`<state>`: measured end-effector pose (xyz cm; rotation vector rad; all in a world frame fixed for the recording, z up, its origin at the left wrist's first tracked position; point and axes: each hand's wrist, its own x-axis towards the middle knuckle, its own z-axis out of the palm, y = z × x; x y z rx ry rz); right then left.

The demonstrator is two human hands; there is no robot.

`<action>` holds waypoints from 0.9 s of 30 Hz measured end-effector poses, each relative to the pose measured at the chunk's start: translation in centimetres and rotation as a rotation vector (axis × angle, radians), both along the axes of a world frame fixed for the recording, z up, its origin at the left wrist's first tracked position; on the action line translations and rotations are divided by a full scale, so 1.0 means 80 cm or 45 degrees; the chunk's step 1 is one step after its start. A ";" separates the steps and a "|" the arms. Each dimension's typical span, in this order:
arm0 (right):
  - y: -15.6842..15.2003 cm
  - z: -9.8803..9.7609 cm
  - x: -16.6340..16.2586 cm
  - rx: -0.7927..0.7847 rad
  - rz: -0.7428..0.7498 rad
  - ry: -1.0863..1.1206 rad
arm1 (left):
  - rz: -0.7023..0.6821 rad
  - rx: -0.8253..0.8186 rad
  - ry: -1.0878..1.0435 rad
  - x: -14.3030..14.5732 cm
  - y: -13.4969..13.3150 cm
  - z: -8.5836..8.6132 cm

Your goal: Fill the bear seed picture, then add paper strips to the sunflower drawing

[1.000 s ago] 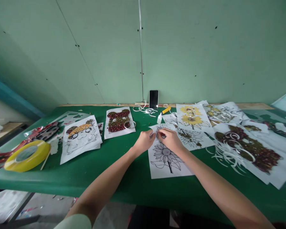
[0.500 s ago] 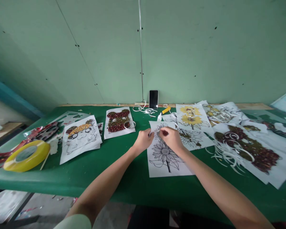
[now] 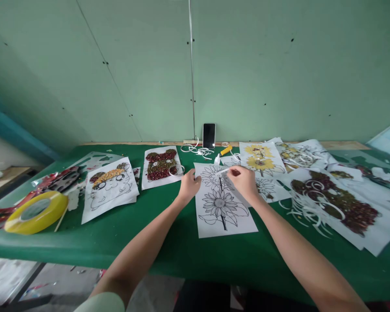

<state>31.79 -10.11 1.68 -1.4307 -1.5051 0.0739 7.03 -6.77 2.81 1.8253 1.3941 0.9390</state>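
Note:
A white sheet with two black-line sunflowers (image 3: 221, 203) lies on the green table (image 3: 156, 242) in front of me. My left hand (image 3: 189, 185) pinches the sheet's upper left edge. My right hand (image 3: 244, 181) is closed over the sheet's upper right part and pinches a thin white strip (image 3: 222, 171) that sticks out to the left above the top flower.
A yellow tape roll (image 3: 35, 211) sits at the left edge. Seed-covered pictures include a hamster (image 3: 111, 185), a bear (image 3: 161, 164) and a yellow sunflower (image 3: 260, 159). A phone (image 3: 209, 135) leans on the wall. A small glue bottle (image 3: 217, 159) and white strip scraps (image 3: 307, 212) lie around.
My hands have drawn apart: the left slid to the sheet's left edge, the right moved right and up with the white strip. The sunflower sheet shifted slightly left, and more of it shows.

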 end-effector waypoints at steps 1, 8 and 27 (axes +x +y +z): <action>0.003 0.001 0.006 -0.003 -0.034 0.014 | 0.018 -0.002 0.001 -0.001 0.002 0.000; 0.020 0.003 0.054 0.016 -0.254 0.015 | 0.062 0.013 0.031 -0.012 0.014 -0.005; 0.051 -0.009 0.134 0.291 -0.602 0.635 | 0.066 -0.258 0.080 -0.021 0.016 0.005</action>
